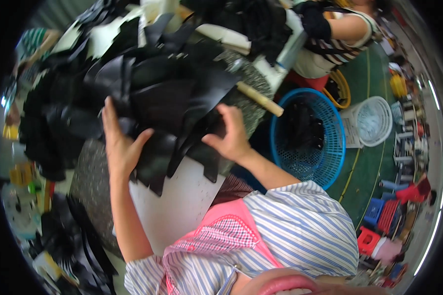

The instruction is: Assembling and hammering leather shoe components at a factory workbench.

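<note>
A heap of black leather-like pieces [160,103] covers the work table in front of me. My left hand [119,145] lies along the left edge of the nearer pieces, fingers stretched out and thumb spread apart. On the other side, my right hand [234,135] is curved, with a gap between thumb and forefinger, at the edge of the same pieces; I see nothing gripped in it. Several pointed black ends hang toward me over a white board [174,206]. Whether my fingertips press on the pieces is hard to make out.
A blue plastic basket [340,142] with black pieces inside stands to the right, beside a white basket [374,120] and a yellow one [346,91]. A pale stick [260,99] lies at the table's right edge. Co-workers are at the far right and far left.
</note>
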### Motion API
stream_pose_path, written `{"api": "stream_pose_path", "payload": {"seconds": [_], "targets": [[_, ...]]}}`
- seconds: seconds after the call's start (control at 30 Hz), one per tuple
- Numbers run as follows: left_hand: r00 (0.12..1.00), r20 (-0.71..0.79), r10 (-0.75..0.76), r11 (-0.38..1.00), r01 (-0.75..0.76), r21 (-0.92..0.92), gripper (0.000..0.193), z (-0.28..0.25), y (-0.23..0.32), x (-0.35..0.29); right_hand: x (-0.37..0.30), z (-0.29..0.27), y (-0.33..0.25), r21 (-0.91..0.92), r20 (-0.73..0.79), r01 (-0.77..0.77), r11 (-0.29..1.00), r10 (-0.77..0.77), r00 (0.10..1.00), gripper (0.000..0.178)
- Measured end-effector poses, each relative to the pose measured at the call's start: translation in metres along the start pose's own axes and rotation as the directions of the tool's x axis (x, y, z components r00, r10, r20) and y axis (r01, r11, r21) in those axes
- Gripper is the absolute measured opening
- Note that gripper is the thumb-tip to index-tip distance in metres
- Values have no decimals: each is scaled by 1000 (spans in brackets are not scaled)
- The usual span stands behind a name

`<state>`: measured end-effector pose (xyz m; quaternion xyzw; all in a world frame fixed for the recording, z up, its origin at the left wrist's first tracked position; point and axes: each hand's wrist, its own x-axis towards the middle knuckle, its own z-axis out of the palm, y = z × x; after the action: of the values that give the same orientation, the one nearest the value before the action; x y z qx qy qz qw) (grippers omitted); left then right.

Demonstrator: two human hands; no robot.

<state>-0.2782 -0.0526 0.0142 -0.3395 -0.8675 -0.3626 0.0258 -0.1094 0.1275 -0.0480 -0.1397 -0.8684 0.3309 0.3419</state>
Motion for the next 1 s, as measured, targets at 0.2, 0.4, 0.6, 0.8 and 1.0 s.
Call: {"api": "stream_pose_path", "payload": {"seconds": [0.2,0.4,0.6,0.8,1.0], "targets": [[991,-38,-131,971,120,-207,72,-22,-12,-5,16,12,-29,300,171,-49,953,-3,985,93],[970,-184,-156,982,173,82,62,-36,27,-24,32,27,-38,541,154,-117,833,40,987,113],[960,280,20,939,-114,325,103,22,75,-47,34,33,-45,778,123,-97,621,2,992,113],[985,-142,100,989,-83,126,79,32,48,-38,38,19,-72,591,189,44,805,-191,963,120],[998,-68,-17,973,1,-233,74,-7,40,-38,31,27,-58,816,160,-197,543,115,980,79]]}}
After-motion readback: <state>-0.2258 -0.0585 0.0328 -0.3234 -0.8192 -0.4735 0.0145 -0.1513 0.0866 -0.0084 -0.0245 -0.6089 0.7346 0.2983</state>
